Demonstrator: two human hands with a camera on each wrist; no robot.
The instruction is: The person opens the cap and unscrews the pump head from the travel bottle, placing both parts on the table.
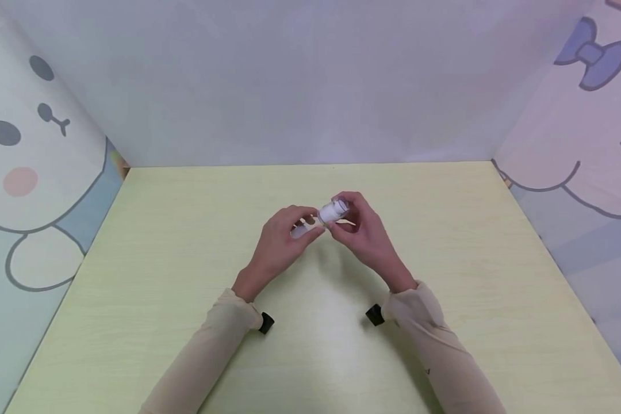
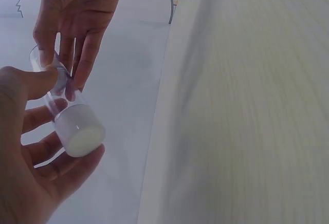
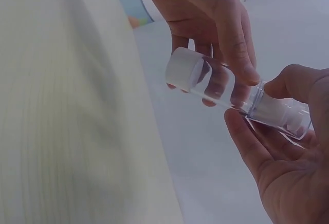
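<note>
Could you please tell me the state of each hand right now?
Left hand: holding the clear bottle along its white-ended part.
Right hand: holding the same bottle's other end.

A screened-off workspace is indicated: a pale wood-grain table [image 1: 134,287] is flanked, upper left and right, by pastel cartoon-printed sheets [image 1: 57,155].

Head view is taken from above and behind the left hand [image 1: 284,234] and right hand [image 1: 364,231], aimed forward and down, tabletop [image 1: 160,259] framed wide. Each wrist view is shot close behind its own hand, tilted sideways, opposite hand beyond. The clear cylinder [image 3: 234,91] between the hands is shared by both wrist views.
</note>
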